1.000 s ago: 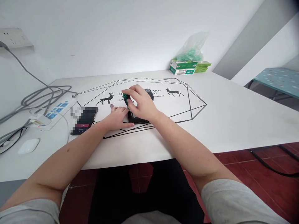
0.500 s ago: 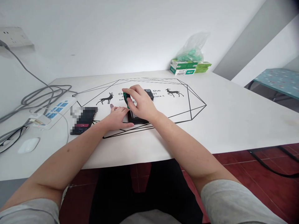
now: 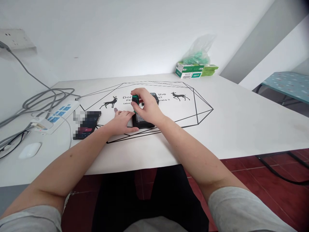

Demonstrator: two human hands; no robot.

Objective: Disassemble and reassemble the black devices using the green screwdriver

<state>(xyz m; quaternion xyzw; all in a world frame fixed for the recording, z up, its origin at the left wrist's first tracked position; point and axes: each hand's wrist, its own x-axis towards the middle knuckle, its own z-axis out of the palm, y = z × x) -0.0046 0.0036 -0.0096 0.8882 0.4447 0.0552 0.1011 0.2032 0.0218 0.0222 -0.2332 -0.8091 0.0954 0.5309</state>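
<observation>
My right hand [image 3: 147,104] curls round a green and black screwdriver-like handle [image 3: 135,99], thumb against its near side. The handle stands over a black handheld device [image 3: 145,124] lying on the table; its lower end is hidden by my fingers. A printed label shows on the device, and its far end emerges beyond my right hand. My left hand [image 3: 122,123] lies flat with fingers stretched out, fingertips and thumb at the device's left edge. Close to the left fingers is a small greyish-purple tip [image 3: 115,110], too small to name.
A phone [image 3: 88,125] lies left of my left hand. Farther left are a power strip [image 3: 59,114], coiled grey cables [image 3: 48,100] and a white mouse-like object [image 3: 30,150]. Green and white boxes [image 3: 189,69] with a plastic bag [image 3: 200,51] stand at the back right.
My right hand has turned the handle; its top has swung slightly to the right and looks more upright. The left hand and the black device keep their places.
</observation>
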